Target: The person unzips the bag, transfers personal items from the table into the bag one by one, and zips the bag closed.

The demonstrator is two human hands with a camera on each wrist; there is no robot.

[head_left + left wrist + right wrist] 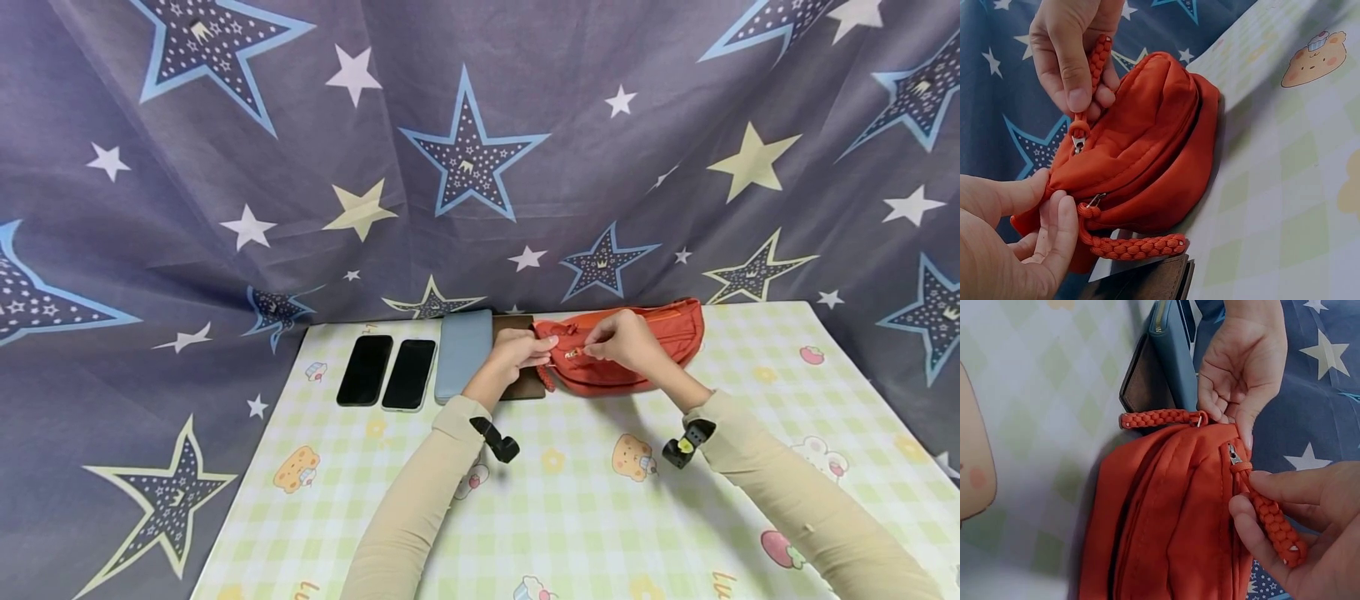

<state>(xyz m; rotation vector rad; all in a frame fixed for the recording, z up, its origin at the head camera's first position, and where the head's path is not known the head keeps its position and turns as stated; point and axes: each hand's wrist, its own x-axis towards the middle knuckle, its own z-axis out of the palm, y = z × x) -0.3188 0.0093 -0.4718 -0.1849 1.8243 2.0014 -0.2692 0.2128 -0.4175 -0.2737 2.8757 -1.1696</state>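
Observation:
An orange-red waist bag (615, 384) lies at the back of the table, right of centre. My left hand (516, 350) pinches the fabric at its left end between thumb and fingers. With thumb and fingertips, my right hand (627, 342) grips a braided zipper pull (1277, 526). That pull's metal slider (1078, 144) sits near the left end of the upper zipper, close to the left hand. A second braided pull (1138, 246) hangs loose from the lower zipper, beside the left fingers. The zipper under the right hand looks closed along the part that shows.
Left of the bag lie a brown leather wallet (527, 388), partly under the left hand, and a blue zip wallet (462, 354). Two dark-screened phones (364, 371) lie farther left. A star-patterned curtain (465, 167) hangs behind the checked tablecloth (570, 517).

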